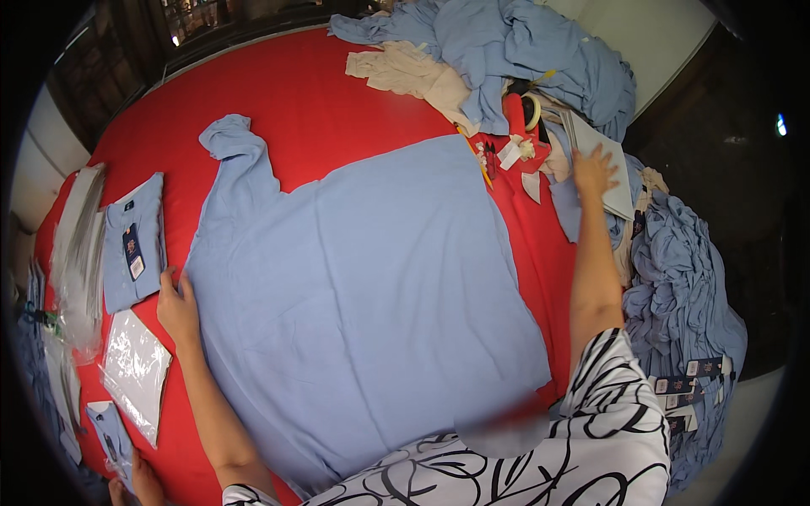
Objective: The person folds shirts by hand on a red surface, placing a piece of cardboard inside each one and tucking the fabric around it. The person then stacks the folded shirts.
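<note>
A light blue shirt (363, 278) lies spread over the red table, one sleeve stretched toward the far left. My left hand (178, 310) rests at the shirt's left edge, fingers apart, close to a folded blue shirt (150, 223) with a dark tag. Out to the right, my right hand (596, 172) lies with spread fingers on a stack of white boards (620, 198). Those boards sit on top of blue and beige garments.
Heaped blue garments (523, 42) lie at the far right; more tagged ones (679, 278) hang over the right edge. Tape and small tools (527, 114) sit near the boards. Clear plastic bags (139, 371) are at left. Another person's hands (143, 482) hold a folded blue garment (110, 430).
</note>
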Available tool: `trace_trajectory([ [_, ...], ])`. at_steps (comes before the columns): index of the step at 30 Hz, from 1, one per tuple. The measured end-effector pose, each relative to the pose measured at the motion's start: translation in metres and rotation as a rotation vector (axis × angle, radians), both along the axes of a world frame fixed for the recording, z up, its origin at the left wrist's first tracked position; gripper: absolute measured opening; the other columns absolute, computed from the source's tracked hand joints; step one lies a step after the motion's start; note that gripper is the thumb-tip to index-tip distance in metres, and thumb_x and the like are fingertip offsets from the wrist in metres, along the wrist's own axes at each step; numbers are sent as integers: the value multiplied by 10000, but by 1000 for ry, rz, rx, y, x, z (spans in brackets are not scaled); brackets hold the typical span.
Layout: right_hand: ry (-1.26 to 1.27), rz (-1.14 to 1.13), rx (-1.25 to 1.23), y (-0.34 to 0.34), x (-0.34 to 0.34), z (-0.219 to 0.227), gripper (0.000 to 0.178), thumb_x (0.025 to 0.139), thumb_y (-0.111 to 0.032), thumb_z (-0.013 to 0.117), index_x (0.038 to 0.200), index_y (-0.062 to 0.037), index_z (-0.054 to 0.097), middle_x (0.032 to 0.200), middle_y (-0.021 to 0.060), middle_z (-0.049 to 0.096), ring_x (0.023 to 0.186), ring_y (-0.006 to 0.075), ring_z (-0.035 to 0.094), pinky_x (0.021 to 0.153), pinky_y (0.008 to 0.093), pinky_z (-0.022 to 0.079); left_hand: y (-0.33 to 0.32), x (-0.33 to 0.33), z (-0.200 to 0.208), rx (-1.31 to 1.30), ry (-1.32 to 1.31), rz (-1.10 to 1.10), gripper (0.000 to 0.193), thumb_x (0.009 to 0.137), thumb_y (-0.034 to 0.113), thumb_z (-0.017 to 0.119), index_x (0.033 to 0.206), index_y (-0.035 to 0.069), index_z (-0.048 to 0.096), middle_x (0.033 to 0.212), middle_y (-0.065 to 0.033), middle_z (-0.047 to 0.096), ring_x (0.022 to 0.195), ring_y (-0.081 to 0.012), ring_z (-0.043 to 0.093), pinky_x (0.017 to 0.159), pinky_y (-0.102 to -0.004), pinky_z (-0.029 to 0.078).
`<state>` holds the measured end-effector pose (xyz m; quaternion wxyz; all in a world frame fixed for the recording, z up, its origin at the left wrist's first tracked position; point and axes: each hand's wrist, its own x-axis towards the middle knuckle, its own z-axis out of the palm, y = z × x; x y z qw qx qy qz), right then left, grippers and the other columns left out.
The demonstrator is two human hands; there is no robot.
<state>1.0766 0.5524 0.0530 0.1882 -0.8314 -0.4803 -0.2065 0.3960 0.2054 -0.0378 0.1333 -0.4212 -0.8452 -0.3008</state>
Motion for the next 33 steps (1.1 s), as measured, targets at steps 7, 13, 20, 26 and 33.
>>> trace_trajectory([
  [7, 97, 568, -319, 29, 129, -15, 801, 859, -501, 615, 1381, 85, 453, 1242, 308, 599, 1146, 369, 608, 966, 380, 468, 1, -27, 8, 119, -241, -222, 253, 893, 63, 606, 1141, 14, 612, 1045, -178, 693, 976, -293, 681, 842, -358, 512],
  [13, -157, 452, -280, 44, 161, 29, 402, 928, -270, 505, 1218, -13, 611, 1130, 294, 636, 1058, 442, 623, 885, 464, 498, -44, 23, 49, 74, 173, -113, 244, 823, 139, 709, 1005, 27, 591, 949, -160, 628, 873, -366, 618, 739, -467, 501],
  [20, 925, 1449, -116, -167, -107, 159, 315, 982, -121, 536, 1251, 41, 550, 1140, 86, 644, 1043, 138, 606, 927, 277, 456, -218, 123, 54, -438, -360, 227, 284, 846, 231, 723, 836, 11, 542, 745, -158, 625, 725, -363, 634, 641, -450, 489],
  [26, 1036, 1700, -593, -211, -295, 68, 266, 941, -172, 606, 1171, -37, 607, 1046, 14, 638, 949, 97, 580, 856, 250, 455, -238, 98, 21, 169, -767, 311, 137, 900, 85, 612, 970, -33, 597, 740, -131, 652, 669, -233, 645, 633, -355, 497],
  [33, 452, 1659, -749, -253, -427, -68, 221, 950, -96, 523, 1128, -10, 622, 961, 163, 700, 896, 266, 652, 837, 351, 491, -235, 96, 12, 140, -677, 291, 179, 905, 62, 591, 1066, -15, 573, 719, -125, 640, 664, -249, 639, 633, -368, 489],
])
